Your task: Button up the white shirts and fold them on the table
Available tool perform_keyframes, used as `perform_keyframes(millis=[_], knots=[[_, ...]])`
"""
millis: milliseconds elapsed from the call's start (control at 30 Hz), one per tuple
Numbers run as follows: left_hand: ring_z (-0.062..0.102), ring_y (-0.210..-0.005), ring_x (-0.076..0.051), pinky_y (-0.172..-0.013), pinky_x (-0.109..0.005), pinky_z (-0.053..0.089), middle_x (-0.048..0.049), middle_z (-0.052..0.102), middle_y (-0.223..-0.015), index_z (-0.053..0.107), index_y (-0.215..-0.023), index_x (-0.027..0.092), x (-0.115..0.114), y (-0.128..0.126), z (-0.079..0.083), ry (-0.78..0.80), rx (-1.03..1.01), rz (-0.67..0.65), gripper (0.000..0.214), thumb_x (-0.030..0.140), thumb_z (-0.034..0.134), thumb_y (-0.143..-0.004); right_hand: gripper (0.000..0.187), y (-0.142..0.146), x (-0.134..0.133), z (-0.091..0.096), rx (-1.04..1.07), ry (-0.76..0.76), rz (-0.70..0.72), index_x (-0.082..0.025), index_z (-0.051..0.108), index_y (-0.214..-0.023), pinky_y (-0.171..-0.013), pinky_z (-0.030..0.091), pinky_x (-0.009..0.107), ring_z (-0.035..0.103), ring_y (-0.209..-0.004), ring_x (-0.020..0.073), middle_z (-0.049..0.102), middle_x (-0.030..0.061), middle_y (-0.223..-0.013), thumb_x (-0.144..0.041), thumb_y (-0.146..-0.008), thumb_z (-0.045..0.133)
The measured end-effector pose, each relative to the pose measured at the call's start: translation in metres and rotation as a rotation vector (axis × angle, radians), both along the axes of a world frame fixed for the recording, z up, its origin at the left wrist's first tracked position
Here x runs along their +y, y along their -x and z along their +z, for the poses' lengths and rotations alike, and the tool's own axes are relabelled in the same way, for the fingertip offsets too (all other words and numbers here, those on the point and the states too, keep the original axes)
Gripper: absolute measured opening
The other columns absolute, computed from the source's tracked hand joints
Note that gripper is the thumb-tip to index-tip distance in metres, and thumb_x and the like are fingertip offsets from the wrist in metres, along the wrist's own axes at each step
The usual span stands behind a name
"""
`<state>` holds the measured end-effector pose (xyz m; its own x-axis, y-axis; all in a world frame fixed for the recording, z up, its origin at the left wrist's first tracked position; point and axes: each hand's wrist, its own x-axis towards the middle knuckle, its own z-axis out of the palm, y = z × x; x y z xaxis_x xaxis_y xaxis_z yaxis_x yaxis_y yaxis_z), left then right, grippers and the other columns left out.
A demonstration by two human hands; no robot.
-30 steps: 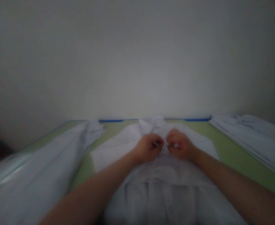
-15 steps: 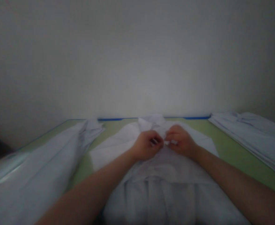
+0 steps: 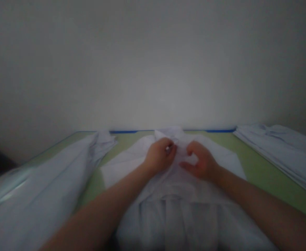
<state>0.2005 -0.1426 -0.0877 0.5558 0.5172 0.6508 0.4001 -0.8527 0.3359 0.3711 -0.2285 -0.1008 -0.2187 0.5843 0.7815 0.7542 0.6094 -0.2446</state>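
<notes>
A white collared shirt (image 3: 177, 190) is laid out in front of me, its collar (image 3: 170, 132) at the far end and its sides spread left and right. Near its middle, below the collar, my left hand (image 3: 161, 155) is closed in a pinch on the front of the cloth. My right hand (image 3: 201, 160) is just to the right, thumb and fingers apart in a C shape over the shirt, with nothing visible between them. The picture is dim and blurred, so small details such as buttons cannot be made out.
More white garments (image 3: 56, 181) lie along the left side, one with a shiny patch like clear plastic. A folded stack of white garments (image 3: 283, 150) is at the right. The green tabletop (image 3: 262, 177) has a blue far edge against a plain grey wall (image 3: 153, 62).
My right hand has let go of the cloth and its fingers have spread, a little apart from the left. My left hand has shifted slightly left and away, keeping its pinch.
</notes>
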Motion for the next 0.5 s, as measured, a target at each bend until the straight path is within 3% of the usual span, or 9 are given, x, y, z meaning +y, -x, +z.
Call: perform_keyframes(millis=[100,200,300,400,500], knots=[[0.055,-0.073,-0.014,-0.066,-0.025,0.044,-0.0039,0.061,-0.081,0.056,-0.079,0.018,0.005,0.000,-0.003,-0.005,-0.046,0.016,0.007,0.021,0.050,-0.080,0.041,0.019,-0.015,0.003,-0.188,0.039,0.223,-0.019,0.056,-0.077,-0.079,0.035,0.036,0.045,-0.083,0.0196,0.052,0.0048,-0.081,-0.057,-0.064,0.066],[0.054,-0.069,-0.013,-0.065,-0.024,0.043,-0.0022,0.059,-0.076,0.054,-0.075,0.018,0.009,0.000,-0.005,-0.024,-0.063,0.016,0.002,0.017,0.052,-0.075,0.051,0.038,-0.025,-0.001,-0.372,0.133,0.283,-0.019,0.062,-0.093,-0.085,0.032,0.042,0.045,-0.087,0.0218,0.056,0.0060,-0.085,-0.060,-0.062,0.065],[0.054,-0.072,-0.014,-0.068,-0.025,0.043,-0.0024,0.060,-0.077,0.057,-0.079,0.018,0.011,0.001,-0.004,-0.066,-0.064,-0.012,0.005,0.017,0.053,-0.076,0.033,0.046,-0.024,-0.010,-0.460,0.236,0.293,-0.020,0.064,-0.095,-0.085,0.033,0.042,0.048,-0.085,0.0209,0.059,0.0048,-0.081,-0.041,-0.070,0.063],[0.055,-0.077,-0.014,-0.071,-0.025,0.043,-0.0032,0.060,-0.079,0.060,-0.076,0.017,0.011,0.002,-0.001,-0.082,-0.066,-0.084,0.007,0.015,0.053,-0.076,0.014,0.038,-0.018,-0.013,-0.270,0.352,0.334,-0.020,0.065,-0.082,-0.077,0.039,0.033,0.052,-0.077,0.0159,0.060,0.0014,-0.074,-0.018,-0.070,0.058],[0.054,-0.071,-0.012,-0.067,-0.023,0.044,-0.0027,0.059,-0.077,0.062,-0.070,0.017,0.011,0.003,0.003,-0.040,-0.120,-0.083,0.009,0.016,0.055,-0.076,0.011,0.015,-0.007,-0.005,0.134,0.468,0.284,-0.017,0.061,-0.075,-0.065,0.042,0.025,0.054,-0.069,0.0131,0.060,0.0008,-0.071,-0.017,-0.074,0.051]])
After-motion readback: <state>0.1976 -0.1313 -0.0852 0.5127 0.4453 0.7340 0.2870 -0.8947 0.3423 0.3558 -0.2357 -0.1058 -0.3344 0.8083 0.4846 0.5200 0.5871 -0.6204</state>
